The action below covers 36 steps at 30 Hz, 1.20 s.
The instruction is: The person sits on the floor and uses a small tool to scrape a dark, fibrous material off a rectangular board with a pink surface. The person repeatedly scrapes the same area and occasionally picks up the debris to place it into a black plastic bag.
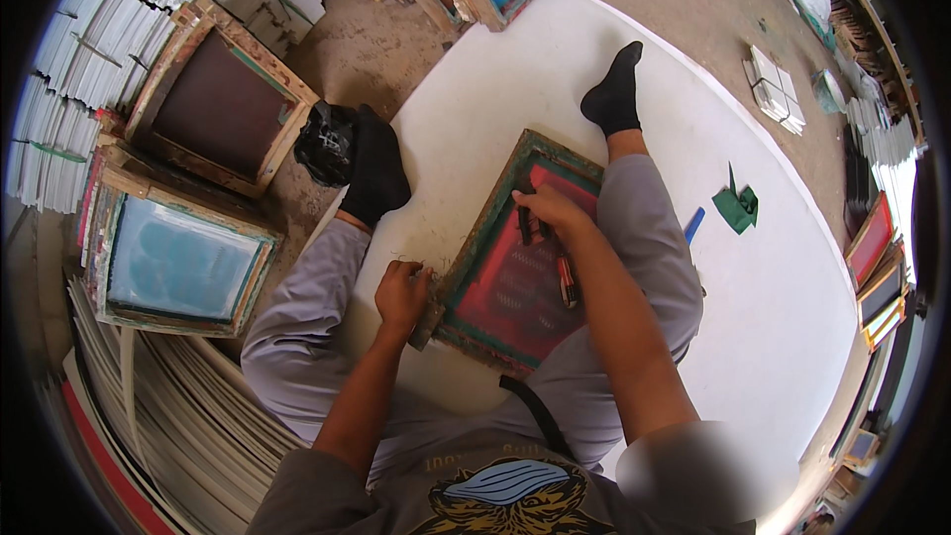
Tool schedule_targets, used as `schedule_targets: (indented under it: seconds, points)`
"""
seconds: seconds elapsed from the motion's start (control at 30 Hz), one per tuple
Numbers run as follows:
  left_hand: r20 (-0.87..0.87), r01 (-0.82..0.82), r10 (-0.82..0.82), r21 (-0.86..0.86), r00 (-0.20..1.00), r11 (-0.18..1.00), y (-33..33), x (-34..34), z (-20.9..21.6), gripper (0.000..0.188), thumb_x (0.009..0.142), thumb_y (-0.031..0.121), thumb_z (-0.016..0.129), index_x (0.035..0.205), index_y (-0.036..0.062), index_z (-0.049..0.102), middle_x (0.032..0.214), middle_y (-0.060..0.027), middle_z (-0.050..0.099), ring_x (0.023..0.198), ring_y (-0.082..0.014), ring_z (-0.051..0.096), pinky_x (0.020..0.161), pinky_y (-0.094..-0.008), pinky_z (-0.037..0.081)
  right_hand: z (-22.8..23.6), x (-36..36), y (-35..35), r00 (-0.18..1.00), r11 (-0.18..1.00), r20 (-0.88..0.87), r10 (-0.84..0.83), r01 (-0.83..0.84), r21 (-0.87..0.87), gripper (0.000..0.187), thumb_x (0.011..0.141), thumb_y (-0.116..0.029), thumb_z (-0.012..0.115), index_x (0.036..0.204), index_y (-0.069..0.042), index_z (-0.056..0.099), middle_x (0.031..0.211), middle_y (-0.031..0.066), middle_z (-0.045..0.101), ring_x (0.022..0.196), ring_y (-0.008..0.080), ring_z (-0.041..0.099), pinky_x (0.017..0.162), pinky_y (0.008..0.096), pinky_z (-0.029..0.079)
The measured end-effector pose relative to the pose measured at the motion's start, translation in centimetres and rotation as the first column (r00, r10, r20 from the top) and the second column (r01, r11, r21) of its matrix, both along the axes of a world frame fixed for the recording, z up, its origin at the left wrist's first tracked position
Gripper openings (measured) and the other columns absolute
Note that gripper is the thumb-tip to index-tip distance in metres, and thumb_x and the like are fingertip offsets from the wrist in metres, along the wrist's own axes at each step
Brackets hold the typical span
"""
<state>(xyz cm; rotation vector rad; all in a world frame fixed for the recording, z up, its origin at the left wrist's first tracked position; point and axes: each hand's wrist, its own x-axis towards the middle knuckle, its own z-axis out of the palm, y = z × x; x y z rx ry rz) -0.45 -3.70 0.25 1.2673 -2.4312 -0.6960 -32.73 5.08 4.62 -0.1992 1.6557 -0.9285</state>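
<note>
A wooden screen-printing frame (466, 238) with green-stained edges and pink-red mesh lies tilted between my legs. My left hand (399, 295) is closed beside its left edge; what its fingers hold is hidden. A flat brownish piece (426, 325) shows just below that hand, against the frame. Over the mesh, my right hand (551, 210) is closed on a dark tool (532, 228) whose kind I cannot make out. A red-and-black handled tool (567, 282) lies on the mesh by my right forearm. Pale marks run across the mesh.
I sit on a large white board (783, 327). Right of my leg lie a blue strip (695, 226) and a green crumpled piece (735, 206). A black plastic bag (325, 144) touches my left foot. More frames (183, 258) lean at left, near stacked white sheets (99, 59).
</note>
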Motion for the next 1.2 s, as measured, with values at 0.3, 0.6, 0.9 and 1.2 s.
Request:
schedule_targets:
  seconds: [0.3,0.6,0.9,1.2]
  points:
    - [-0.076,0.009,-0.005,0.054,0.997,0.998,2.6,-3.3,0.5,0.022,0.093,0.031,0.072,0.097,0.0099,0.076,0.100,-0.0086,0.067,0.093,-0.0289,0.068,0.079,-0.0403,0.054,-1.7,-3.3,-1.7,0.928,0.946,-0.231,0.292,-0.244,0.214,0.042,0.098,-0.035,0.067,0.081,0.002,0.060,0.066,0.0139,0.061,0.052,0.0272,0.064,0.043,0.0446,0.053]
    - [-0.147,0.063,-0.055,0.050,0.988,0.997,3.0,-3.6,0.3,0.021,0.093,0.027,0.073,0.097,0.0067,0.074,0.100,-0.0124,0.067,0.093,-0.0323,0.068,0.081,-0.0418,0.054,-2.5,-3.8,-2.5,0.908,0.926,-0.237,0.346,-0.289,0.245,0.045,0.099,-0.036,0.064,0.091,0.008,0.062,0.072,0.0201,0.064,0.056,0.0345,0.066,0.048,0.0513,0.052]
    - [-0.158,0.079,-0.068,0.065,0.985,0.995,2.9,-3.5,0.1,0.022,0.094,0.027,0.071,0.097,0.0062,0.074,0.100,-0.0122,0.067,0.092,-0.0324,0.067,0.079,-0.0418,0.054,-4.3,-2.6,-2.7,0.995,0.962,0.097,-0.034,0.007,0.272,0.034,0.095,-0.030,0.070,0.095,0.003,0.061,0.075,0.0181,0.064,0.061,0.0318,0.067,0.052,0.0497,0.056]
    - [-0.166,0.084,-0.075,0.051,0.983,0.995,2.8,-3.4,-0.1,0.020,0.094,0.026,0.072,0.096,0.0070,0.075,0.101,-0.0105,0.066,0.088,-0.0312,0.067,0.076,-0.0412,0.054,-4.8,0.0,-3.3,0.984,0.976,-0.132,-0.118,0.140,0.170,0.013,0.082,-0.005,0.063,0.083,0.008,0.063,0.073,0.0209,0.064,0.052,0.0330,0.062,0.040,0.0486,0.048]
